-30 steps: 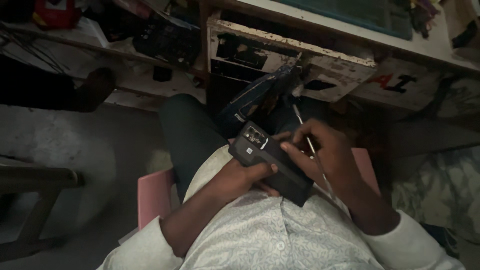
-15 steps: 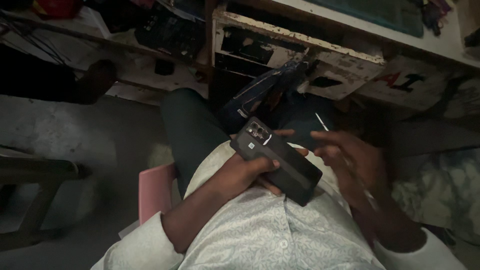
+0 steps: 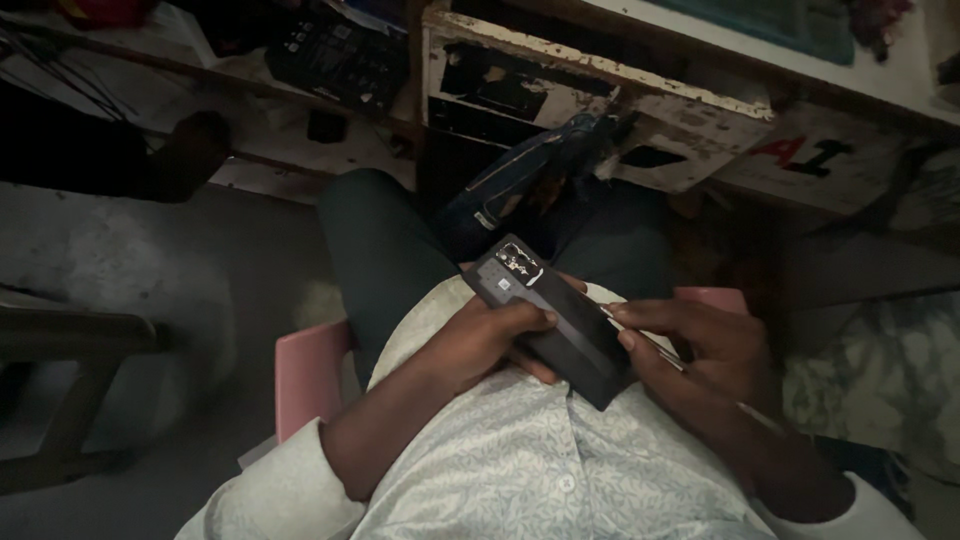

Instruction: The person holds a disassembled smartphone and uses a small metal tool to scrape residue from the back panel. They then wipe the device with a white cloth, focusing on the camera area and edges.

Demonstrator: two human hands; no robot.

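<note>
Grey concrete floor (image 3: 150,250) fills the left of the view, well to the left of the dark phone (image 3: 550,320) that sits at the middle of everything; a worn white counter (image 3: 640,85) with chipped paint runs across the top, above and beyond the phone, and a pink stool (image 3: 310,375) shows its edge below and left of the phone, under the seated person. Dark green trousers (image 3: 375,250) rise just above-left of the phone, and a pale patterned shirt (image 3: 520,470) lies directly beneath it. A dark blue bag (image 3: 530,185) hangs from the counter, just above the phone's upper end. The phone lies tilted over the lap, back side up, its camera block at the upper-left end. The left hand (image 3: 490,345) is closed around the phone from below-left, fingers curled over its long edge. The right hand (image 3: 700,350) is to the right of the phone, fingers loosely bent, fingertips (image 3: 625,315) touching the phone's right edge while pinching a thin metal tool (image 3: 655,345) that lies along that edge
</note>
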